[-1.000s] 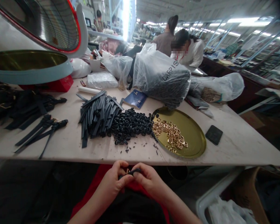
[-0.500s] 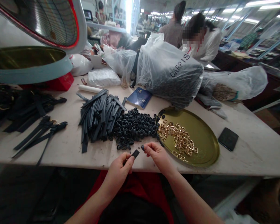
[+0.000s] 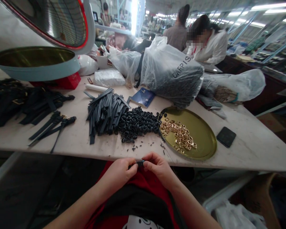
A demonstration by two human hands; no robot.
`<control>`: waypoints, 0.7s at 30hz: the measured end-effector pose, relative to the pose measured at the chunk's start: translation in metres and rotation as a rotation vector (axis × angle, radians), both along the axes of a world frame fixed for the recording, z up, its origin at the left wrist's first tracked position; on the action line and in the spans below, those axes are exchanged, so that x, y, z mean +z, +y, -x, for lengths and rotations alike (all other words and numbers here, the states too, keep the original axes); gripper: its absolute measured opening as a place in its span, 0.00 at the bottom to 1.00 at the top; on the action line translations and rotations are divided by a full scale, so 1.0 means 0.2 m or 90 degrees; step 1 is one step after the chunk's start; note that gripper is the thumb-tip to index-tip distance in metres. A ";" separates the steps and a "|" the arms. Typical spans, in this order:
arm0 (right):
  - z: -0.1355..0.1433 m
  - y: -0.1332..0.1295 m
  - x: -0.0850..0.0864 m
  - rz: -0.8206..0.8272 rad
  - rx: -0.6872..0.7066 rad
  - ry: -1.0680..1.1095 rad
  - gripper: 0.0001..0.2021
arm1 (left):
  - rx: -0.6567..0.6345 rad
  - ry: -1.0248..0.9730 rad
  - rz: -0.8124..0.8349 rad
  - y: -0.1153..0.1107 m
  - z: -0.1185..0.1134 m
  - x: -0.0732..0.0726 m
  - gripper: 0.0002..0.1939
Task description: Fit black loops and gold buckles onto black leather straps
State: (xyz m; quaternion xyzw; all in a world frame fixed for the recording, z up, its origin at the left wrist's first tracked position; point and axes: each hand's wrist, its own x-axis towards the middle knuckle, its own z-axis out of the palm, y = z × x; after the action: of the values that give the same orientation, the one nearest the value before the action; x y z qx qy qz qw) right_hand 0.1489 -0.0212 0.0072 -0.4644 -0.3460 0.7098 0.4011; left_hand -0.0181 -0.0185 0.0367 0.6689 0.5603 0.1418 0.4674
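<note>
Just off the front edge of the table, my left hand point(image 3: 119, 170) pinches a black strap point(image 3: 139, 163), most of it hidden by the fingers. My right hand point(image 3: 160, 168) is closed on a small black loop point(image 3: 143, 162), which meets the strap's end; whether the strap is inside it I cannot tell. Beyond the hands lies a heap of black loops point(image 3: 138, 124), with a stack of black straps point(image 3: 106, 114) touching its left side. On the right, a round gold tray point(image 3: 203, 136) holds many small gold buckles point(image 3: 183, 136).
A dark phone point(image 3: 226, 136) lies right of the tray. Finished-looking straps with buckles point(image 3: 54, 125) and a fan point(image 3: 54, 25) occupy the left. Behind are a blue booklet point(image 3: 143, 97) and a stuffed plastic bag point(image 3: 171, 70). Co-workers point(image 3: 209, 41) are beyond the table.
Both hands have drawn back toward the body and come together. The loop in my right hand, apart from the strap before, is now at the strap's end.
</note>
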 end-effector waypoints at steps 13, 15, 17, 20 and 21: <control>0.04 -0.15 0.01 0.058 -0.046 0.138 0.11 | -0.037 0.042 -0.041 -0.14 -0.01 0.09 0.12; 0.07 -0.17 -0.02 0.101 -0.086 0.193 0.15 | -0.025 0.033 -0.043 -0.15 -0.02 0.08 0.12; 0.11 -0.18 -0.05 0.143 -0.131 0.235 0.19 | 0.000 0.033 -0.049 -0.16 -0.02 0.05 0.13; 0.14 -0.16 -0.11 0.119 -0.148 0.223 0.19 | 0.001 0.057 -0.052 -0.17 -0.01 0.00 0.13; 0.14 -0.15 -0.12 0.063 -0.137 0.183 0.19 | -0.013 0.068 -0.054 -0.16 -0.01 -0.02 0.13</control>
State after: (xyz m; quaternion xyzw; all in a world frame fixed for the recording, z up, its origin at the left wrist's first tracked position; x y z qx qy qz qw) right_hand 0.1217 -0.0513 -0.0173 -0.4116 -0.1982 0.7382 0.4964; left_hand -0.0170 -0.0509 0.0325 0.7005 0.5712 0.1247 0.4093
